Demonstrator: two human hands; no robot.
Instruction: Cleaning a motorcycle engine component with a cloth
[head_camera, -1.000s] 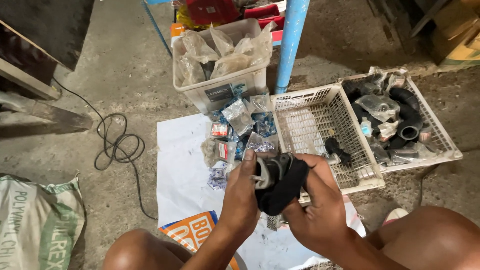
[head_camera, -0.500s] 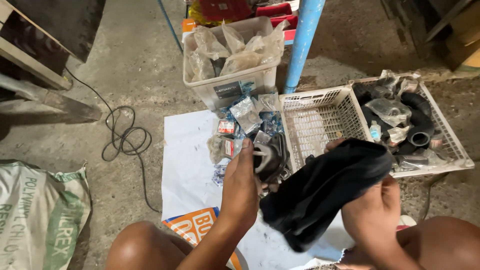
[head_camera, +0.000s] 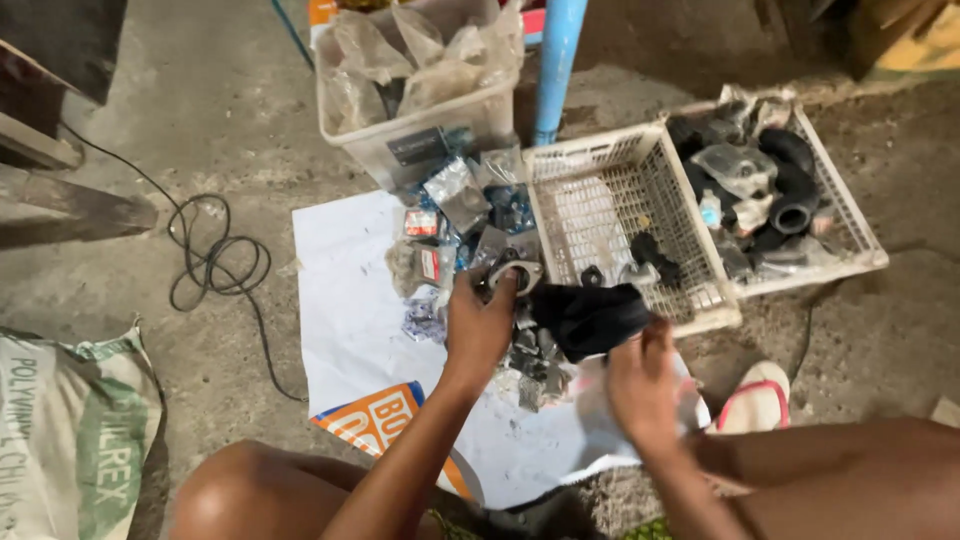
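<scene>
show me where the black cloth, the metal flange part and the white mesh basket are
black cloth (head_camera: 588, 318), head view, middle of the bunched fabric in the right hand.
metal flange part (head_camera: 516, 275), head view, on its round ring above the left hand's fingers.
white mesh basket (head_camera: 600, 215), head view, bare mesh floor.

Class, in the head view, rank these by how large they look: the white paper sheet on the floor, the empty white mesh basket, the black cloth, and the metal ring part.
1. White paper sheet
2. White mesh basket
3. Black cloth, in the right hand
4. Metal ring part, in the left hand

Hands cover parts of the cloth and ring.
</scene>
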